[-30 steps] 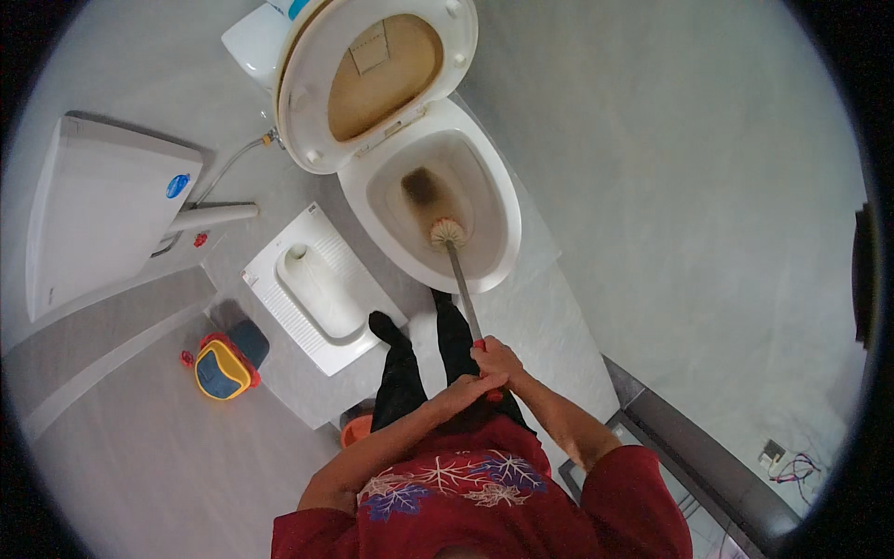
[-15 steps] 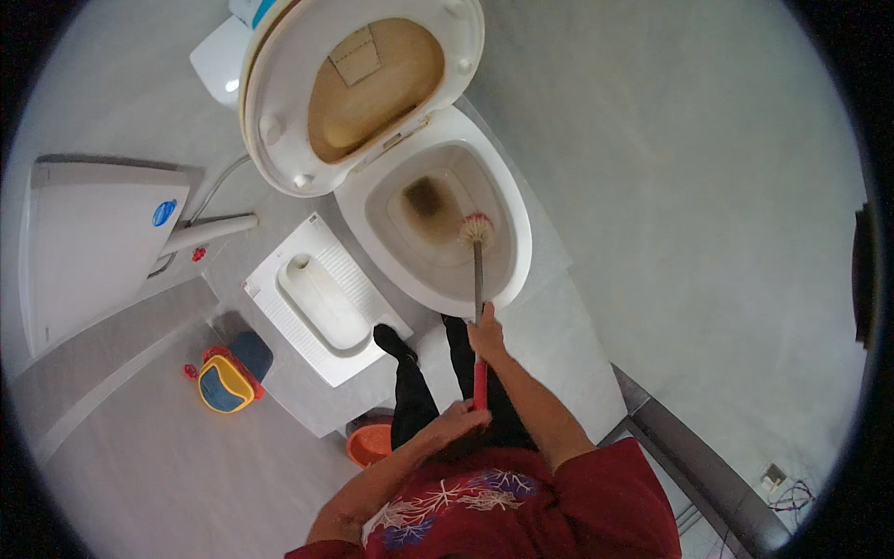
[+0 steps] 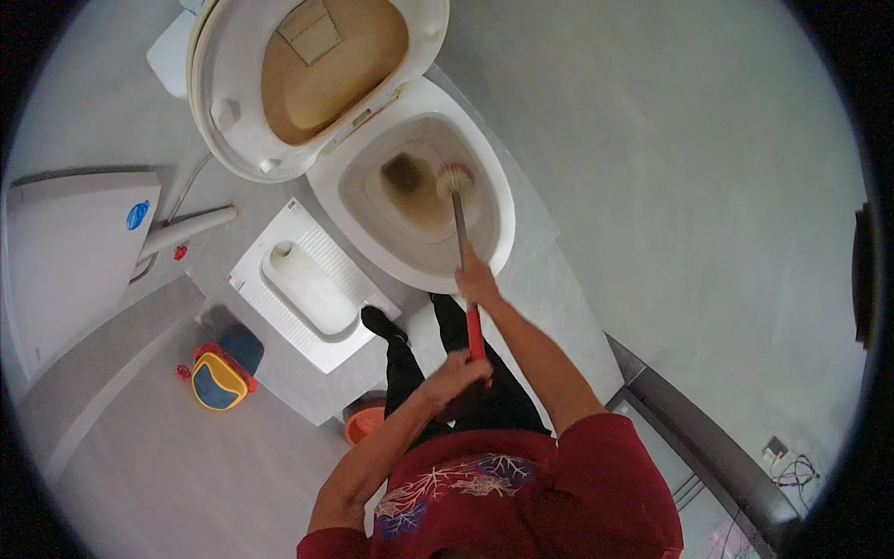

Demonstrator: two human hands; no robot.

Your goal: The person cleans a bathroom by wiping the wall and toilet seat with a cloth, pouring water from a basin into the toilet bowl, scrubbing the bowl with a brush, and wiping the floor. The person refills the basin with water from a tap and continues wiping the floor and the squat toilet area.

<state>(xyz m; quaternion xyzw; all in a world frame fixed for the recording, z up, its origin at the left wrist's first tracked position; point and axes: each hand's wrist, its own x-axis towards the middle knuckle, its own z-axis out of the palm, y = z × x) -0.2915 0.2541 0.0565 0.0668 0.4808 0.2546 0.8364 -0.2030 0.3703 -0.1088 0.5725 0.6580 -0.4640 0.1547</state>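
Note:
A long-handled toilet brush [image 3: 460, 220] reaches from my hands into the white toilet bowl [image 3: 504, 210]. Its round pale head with reddish bristles rests against the right inner side of the bowl. My right hand [image 3: 476, 280] is wrapped round the grey shaft near the bowl's front rim. Lower down, my left hand [image 3: 456, 374] grips the end of the red handle. Brownish water and a dark patch show at the bottom of the bowl. The toilet's seat and lid [image 3: 223, 84] stand raised behind it, brown-stained on the inner face.
Left of the toilet a white squat pan [image 3: 346, 276] is set in the grey raised floor. A white wall cistern [image 3: 84, 252] with a pipe hangs farther left. A yellow, red and blue bin [image 3: 220, 382] and an orange basin [image 3: 361, 427] stand at the lower left.
The brush has moved farther into the bowl, with both hands pushed forward along with it. The whole scene has shifted slightly left and up as my head moved.

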